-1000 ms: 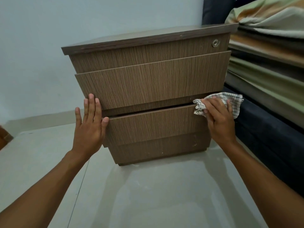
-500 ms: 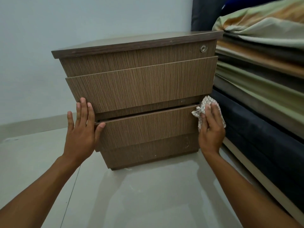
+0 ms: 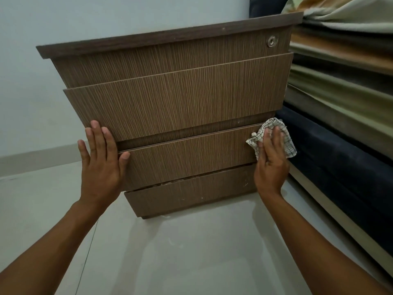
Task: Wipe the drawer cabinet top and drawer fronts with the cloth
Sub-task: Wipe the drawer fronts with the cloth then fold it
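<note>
1. Your right hand (image 3: 271, 167) lies flat with its fingers straight and uncurled. It presses the one white checked cloth (image 3: 287, 145) against the right end of the third panel down (image 3: 191, 154).
2. The cloth is bunched beneath your fingers and palm. It spills out above your fingertips and past the cabinet's right corner.
3. Your left hand (image 3: 100, 167) is also flat and holds nothing. Its four fingers point straight up over the lower left corner of the second panel, and its thumb is spread onto the left end of the third panel.
4. There is one brown wood-grain drawer cabinet (image 3: 170, 99). Its front shows four panels stacked under one darker top board (image 3: 170, 36), with a narrow dark gap above the third panel.
5. One round metal lock (image 3: 272, 41) sits at the right end of the top panel.
6. Just beside the cabinet's right side is one pile of folded green and orange bedding (image 3: 340, 60), lying on a dark blue mattress (image 3: 340, 167).
7. The cabinet stands on a pale glossy floor (image 3: 191, 252) against a pale wall (image 3: 106, 18).
</note>
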